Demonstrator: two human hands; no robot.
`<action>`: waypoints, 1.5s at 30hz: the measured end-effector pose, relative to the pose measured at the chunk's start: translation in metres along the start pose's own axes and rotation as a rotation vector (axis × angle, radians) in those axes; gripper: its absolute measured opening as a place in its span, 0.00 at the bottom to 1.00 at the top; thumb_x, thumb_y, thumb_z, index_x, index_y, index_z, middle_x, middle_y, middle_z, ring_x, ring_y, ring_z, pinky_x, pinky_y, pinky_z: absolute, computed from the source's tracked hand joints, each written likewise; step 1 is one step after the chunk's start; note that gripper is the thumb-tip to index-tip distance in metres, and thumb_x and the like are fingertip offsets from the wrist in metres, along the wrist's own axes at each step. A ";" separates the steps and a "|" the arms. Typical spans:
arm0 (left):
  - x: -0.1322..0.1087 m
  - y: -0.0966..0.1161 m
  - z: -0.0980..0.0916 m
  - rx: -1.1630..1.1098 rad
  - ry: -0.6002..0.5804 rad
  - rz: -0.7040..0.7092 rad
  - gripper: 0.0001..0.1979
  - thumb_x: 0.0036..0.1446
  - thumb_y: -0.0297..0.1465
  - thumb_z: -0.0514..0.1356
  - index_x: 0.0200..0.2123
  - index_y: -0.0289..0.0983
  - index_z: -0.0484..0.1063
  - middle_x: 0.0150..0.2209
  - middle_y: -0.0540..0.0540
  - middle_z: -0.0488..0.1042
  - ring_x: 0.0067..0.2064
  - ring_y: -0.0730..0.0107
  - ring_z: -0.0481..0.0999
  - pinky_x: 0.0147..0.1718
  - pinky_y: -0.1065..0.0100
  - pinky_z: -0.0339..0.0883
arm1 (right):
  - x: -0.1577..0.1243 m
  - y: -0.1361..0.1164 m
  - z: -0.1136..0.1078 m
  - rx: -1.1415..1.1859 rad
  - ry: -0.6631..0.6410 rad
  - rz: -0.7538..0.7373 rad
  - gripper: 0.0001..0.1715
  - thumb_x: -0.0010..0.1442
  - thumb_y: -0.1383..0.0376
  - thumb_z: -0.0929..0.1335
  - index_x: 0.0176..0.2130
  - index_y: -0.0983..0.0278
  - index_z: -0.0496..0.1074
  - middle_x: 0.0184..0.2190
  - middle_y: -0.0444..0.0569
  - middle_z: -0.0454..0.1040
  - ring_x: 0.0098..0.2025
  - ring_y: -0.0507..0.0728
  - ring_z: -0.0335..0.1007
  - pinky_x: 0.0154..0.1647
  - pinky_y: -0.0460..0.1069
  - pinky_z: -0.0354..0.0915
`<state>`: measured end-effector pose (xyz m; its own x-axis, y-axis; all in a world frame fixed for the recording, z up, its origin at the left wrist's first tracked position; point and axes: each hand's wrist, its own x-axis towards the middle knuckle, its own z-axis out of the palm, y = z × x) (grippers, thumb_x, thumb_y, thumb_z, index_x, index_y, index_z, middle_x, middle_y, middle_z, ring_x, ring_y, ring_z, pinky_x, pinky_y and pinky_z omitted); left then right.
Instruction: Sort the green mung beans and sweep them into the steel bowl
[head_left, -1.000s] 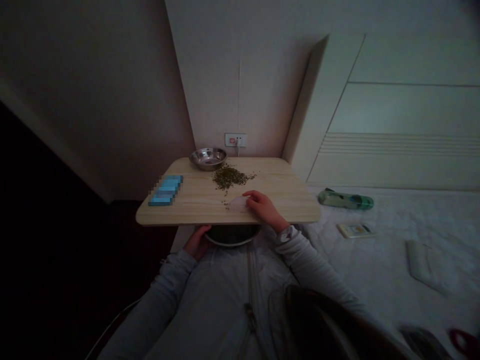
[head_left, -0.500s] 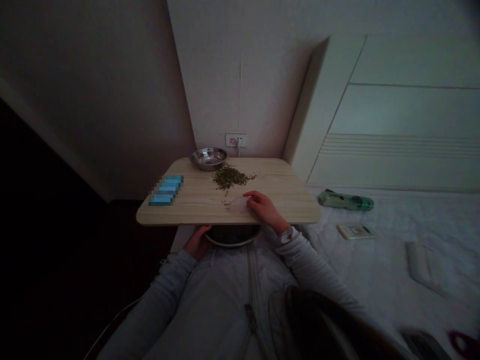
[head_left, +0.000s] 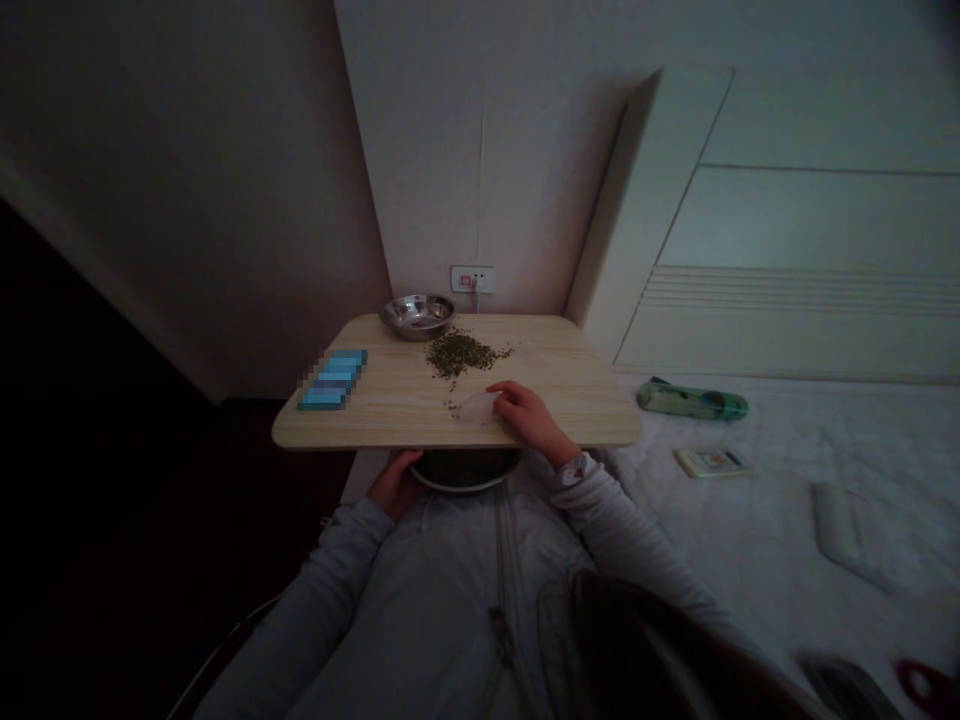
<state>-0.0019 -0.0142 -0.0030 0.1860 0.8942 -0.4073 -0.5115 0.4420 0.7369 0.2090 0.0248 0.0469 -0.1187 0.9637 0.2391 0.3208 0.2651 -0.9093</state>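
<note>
My right hand point(head_left: 526, 415) is closed on a pale, see-through flat piece point(head_left: 478, 407), perhaps plastic, at the front of the small wooden table point(head_left: 390, 420). Beside the piece's left edge lie a few small green grains. A larger heap of these grains, which look like mung beans point(head_left: 459, 353), spreads farther back. Below the table's front edge, a bowl with a pale rim point(head_left: 466, 489) rests at my lap, its inside dark. My left hand point(head_left: 396, 485) grips the left side of this bowl, the fingers partly hidden under the table.
A steel bowl point(head_left: 418, 318) stands at the table's back left, and a blurred-out phone point(head_left: 334, 380) lies at its left. On the bed point(head_left: 780, 430) to the right are a green bottle-like item point(head_left: 691, 400), a phone-like object point(head_left: 711, 462) and a white pouch-like thing point(head_left: 847, 535).
The see-through piece in my right hand shows whiter and slightly tilted compared with before. Both hands, the bowls and the heap stay almost where they were.
</note>
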 end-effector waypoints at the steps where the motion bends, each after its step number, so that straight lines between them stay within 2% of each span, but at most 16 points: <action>1: 0.000 0.000 0.000 0.000 0.007 0.000 0.08 0.43 0.26 0.54 0.30 0.35 0.69 0.30 0.47 0.75 0.39 0.63 0.71 0.34 0.64 0.67 | 0.000 0.000 0.000 -0.007 0.003 0.002 0.16 0.44 0.67 0.60 0.36 0.65 0.66 0.19 0.40 0.62 0.22 0.47 0.56 0.25 0.43 0.53; 5: 0.000 -0.001 0.000 0.003 0.038 0.009 0.07 0.43 0.25 0.54 0.29 0.35 0.69 0.29 0.46 0.74 0.39 0.63 0.71 0.33 0.64 0.67 | -0.001 -0.001 0.000 0.002 0.007 0.010 0.16 0.44 0.67 0.60 0.36 0.65 0.66 0.18 0.39 0.62 0.22 0.47 0.56 0.24 0.43 0.53; 22: -0.003 0.002 0.002 0.015 0.015 -0.022 0.07 0.43 0.26 0.54 0.29 0.34 0.69 0.30 0.45 0.75 0.40 0.62 0.71 0.35 0.63 0.67 | -0.001 -0.003 0.000 -0.018 0.003 0.006 0.16 0.44 0.67 0.60 0.36 0.65 0.66 0.18 0.39 0.62 0.22 0.47 0.55 0.25 0.43 0.53; 29: -0.001 0.000 0.001 0.009 0.004 -0.002 0.08 0.43 0.26 0.54 0.30 0.34 0.68 0.32 0.45 0.74 0.39 0.63 0.71 0.33 0.64 0.67 | -0.001 -0.004 0.000 -0.013 0.010 0.004 0.16 0.44 0.68 0.60 0.36 0.66 0.66 0.19 0.40 0.63 0.22 0.47 0.56 0.26 0.44 0.53; 35: -0.002 0.001 0.001 0.006 -0.007 0.016 0.07 0.43 0.25 0.54 0.29 0.34 0.69 0.30 0.46 0.75 0.39 0.63 0.71 0.34 0.63 0.67 | -0.001 -0.003 0.000 -0.008 0.003 0.024 0.17 0.44 0.68 0.60 0.36 0.65 0.66 0.19 0.40 0.63 0.22 0.47 0.56 0.25 0.43 0.53; 45: -0.003 0.002 0.002 0.025 0.024 0.008 0.08 0.43 0.25 0.54 0.29 0.35 0.69 0.30 0.46 0.75 0.39 0.62 0.71 0.35 0.62 0.67 | -0.002 -0.005 0.000 -0.012 0.010 0.004 0.17 0.44 0.68 0.59 0.36 0.66 0.66 0.18 0.39 0.62 0.22 0.47 0.56 0.26 0.43 0.53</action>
<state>-0.0016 -0.0159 0.0013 0.1619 0.8958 -0.4140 -0.4916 0.4370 0.7533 0.2074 0.0210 0.0511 -0.1081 0.9649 0.2393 0.3325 0.2619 -0.9060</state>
